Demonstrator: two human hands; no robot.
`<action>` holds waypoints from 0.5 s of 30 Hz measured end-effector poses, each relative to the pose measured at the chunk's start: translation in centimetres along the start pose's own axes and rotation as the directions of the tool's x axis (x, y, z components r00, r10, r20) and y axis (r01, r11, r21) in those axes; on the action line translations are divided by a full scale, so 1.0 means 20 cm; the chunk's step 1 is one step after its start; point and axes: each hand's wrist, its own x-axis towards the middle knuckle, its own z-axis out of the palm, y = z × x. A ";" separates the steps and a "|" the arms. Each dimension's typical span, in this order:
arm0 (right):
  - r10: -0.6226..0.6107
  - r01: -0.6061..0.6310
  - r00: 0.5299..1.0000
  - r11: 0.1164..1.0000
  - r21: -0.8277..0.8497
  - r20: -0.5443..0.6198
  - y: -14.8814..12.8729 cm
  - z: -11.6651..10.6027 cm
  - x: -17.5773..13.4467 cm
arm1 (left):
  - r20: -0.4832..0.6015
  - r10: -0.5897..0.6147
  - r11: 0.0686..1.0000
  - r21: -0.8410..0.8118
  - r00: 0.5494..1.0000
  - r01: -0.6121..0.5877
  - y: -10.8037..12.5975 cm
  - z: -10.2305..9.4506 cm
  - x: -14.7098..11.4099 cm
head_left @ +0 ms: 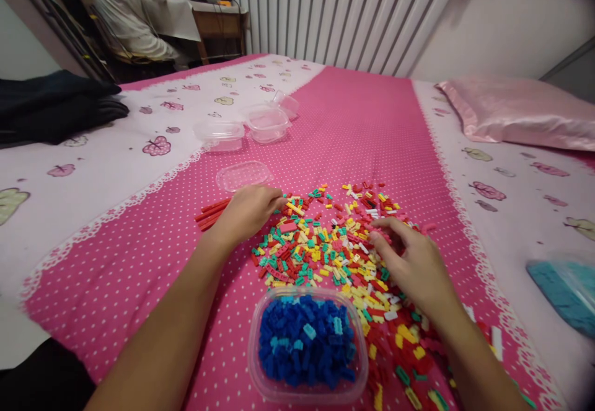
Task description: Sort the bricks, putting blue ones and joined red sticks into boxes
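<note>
Many small toy building bricks (320, 243) in red, yellow, green, pink and white lie loose in a pile on a pink dotted bedspread. My left hand (253, 209) is at the pile's left edge, its fingers bent and pressed together; whatever they may hold is hidden. Over the pile's right side, my right hand (413, 265) reaches down with thumb and forefinger apart, the fingertips close to the bricks. A clear plastic tub (253, 349) full of dark and light blue bricks stands between my forearms. Several long red sticks (211, 214) lie beside my left wrist.
A clear lid (244, 175) lies beyond my left hand, with clear tubs (267, 123) farther back. A container of teal pieces (562, 293) sits at right, a pink pillow (520, 113) behind it. Dark folded cloth (56, 107) lies left; a seated person (134, 20) is beyond.
</note>
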 end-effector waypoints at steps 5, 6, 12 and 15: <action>-0.004 0.004 1.000 1.000 -0.003 0.030 0.00 0.01 0.00 | 0.020 0.035 0.999 -0.012 0.999 -0.034 0.00 0.00 0.01; -0.012 0.012 0.999 1.000 0.002 0.041 0.00 0.01 0.01 | 0.020 0.044 0.999 -0.020 0.999 -0.043 0.01 0.00 0.01; -0.125 0.123 0.989 0.992 0.039 0.076 0.02 0.02 0.01 | 0.022 0.068 0.996 -0.064 0.997 -0.067 0.00 0.00 0.01; -0.175 0.171 0.982 0.984 0.056 0.066 0.03 0.02 0.01 | 0.024 0.054 0.996 -0.078 0.998 -0.052 0.00 0.00 0.01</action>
